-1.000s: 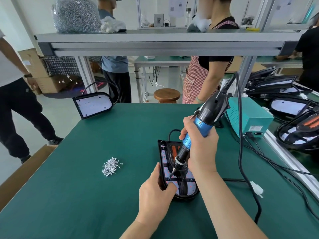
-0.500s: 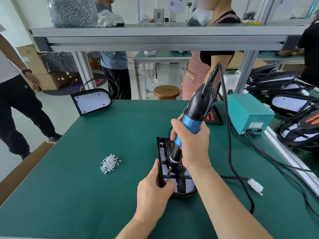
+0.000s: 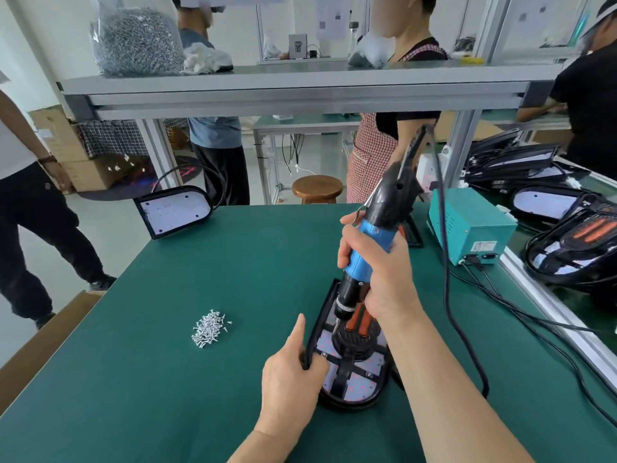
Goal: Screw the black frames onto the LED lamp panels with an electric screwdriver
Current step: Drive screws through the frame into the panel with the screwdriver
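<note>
An LED lamp panel [image 3: 362,384] with a black frame [image 3: 344,375] over its white face lies on the green table [image 3: 173,379] in front of me. My left hand [image 3: 290,379] grips the panel's left edge, thumb stretched along the rim. My right hand [image 3: 380,272] holds the blue and black electric screwdriver [image 3: 374,235] nearly upright, its tip down on the frame near the panel's middle. A small heap of silver screws [image 3: 208,329] lies to the left of the panel.
Another lamp panel [image 3: 173,212] leans at the table's far left. A teal power box [image 3: 470,225] stands at the right, cables [image 3: 447,295] trailing over the table. More lamps [image 3: 574,245] are stacked right. A bag of screws [image 3: 137,41] sits on the shelf. People stand behind.
The screwdriver has tipped more upright and its tip has moved up the panel toward the middle. My left hand has kept its hold on the panel's left edge.
</note>
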The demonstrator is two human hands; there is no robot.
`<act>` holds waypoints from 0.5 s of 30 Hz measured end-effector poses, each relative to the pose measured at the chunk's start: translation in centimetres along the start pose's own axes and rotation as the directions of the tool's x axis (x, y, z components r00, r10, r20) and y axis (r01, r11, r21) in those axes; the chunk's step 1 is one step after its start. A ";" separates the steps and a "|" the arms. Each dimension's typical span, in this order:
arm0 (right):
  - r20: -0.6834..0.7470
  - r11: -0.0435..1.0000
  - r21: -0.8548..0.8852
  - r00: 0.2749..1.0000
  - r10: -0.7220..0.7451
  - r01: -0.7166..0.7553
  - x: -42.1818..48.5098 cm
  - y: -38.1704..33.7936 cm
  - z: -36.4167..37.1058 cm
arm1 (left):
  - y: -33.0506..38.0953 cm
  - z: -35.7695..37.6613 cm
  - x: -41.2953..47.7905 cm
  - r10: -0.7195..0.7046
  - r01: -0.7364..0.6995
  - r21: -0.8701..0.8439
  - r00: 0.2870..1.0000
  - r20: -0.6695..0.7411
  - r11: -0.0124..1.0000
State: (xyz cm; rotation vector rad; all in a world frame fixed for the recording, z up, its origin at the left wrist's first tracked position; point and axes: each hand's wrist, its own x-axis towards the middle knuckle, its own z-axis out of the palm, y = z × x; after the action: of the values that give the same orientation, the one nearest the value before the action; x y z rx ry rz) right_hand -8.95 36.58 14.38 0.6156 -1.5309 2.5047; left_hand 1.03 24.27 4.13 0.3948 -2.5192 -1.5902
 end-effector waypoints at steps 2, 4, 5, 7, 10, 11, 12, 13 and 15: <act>-0.044 0.999 0.007 0.998 -0.034 0.034 0.7 -1.0 -0.7 | 0.1 0.0 -0.1 -0.007 0.007 0.000 1.000 -0.018 1.000; -0.107 0.999 0.014 0.994 -0.033 0.035 1.4 -2.0 -1.8 | 0.2 0.0 -0.3 -0.015 0.015 -0.013 0.999 -0.043 1.000; -0.140 0.999 0.026 0.990 -0.020 0.023 1.6 -2.5 -2.6 | 0.3 0.0 -0.3 -0.021 0.019 -0.025 0.998 -0.060 1.000; -0.210 0.998 0.061 0.977 0.025 -0.012 2.1 -3.4 -4.3 | 0.2 0.0 -0.2 -0.032 0.026 -0.057 0.994 -0.106 0.998; -0.318 0.992 0.045 0.940 0.126 -0.118 2.9 -4.0 -7.5 | 0.1 0.1 0.1 -0.029 0.017 -0.075 0.985 -0.170 0.997; -0.351 0.985 0.037 0.921 0.171 -0.169 3.2 -4.0 -8.7 | 0.2 0.2 0.2 -0.028 0.013 -0.078 0.981 -0.194 0.997; -0.385 0.972 0.036 0.894 0.228 -0.233 3.4 -3.9 -10.0 | 0.3 0.3 0.3 -0.035 0.014 -0.098 0.976 -0.216 0.995; -0.415 0.950 0.039 0.859 0.298 -0.310 3.6 -3.7 -11.2 | 0.3 0.4 0.4 -0.045 0.014 -0.133 0.972 -0.229 0.991; -0.467 0.882 0.049 0.770 0.435 -0.469 3.7 -3.3 -13.6 | 0.5 0.6 0.4 -0.052 0.007 -0.186 0.969 -0.242 0.982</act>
State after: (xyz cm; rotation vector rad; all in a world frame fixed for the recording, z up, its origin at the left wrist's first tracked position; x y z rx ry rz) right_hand -14.91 49.69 13.18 -0.4150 -1.7016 2.6184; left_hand 0.42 24.84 4.30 0.5698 -2.1731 -1.6532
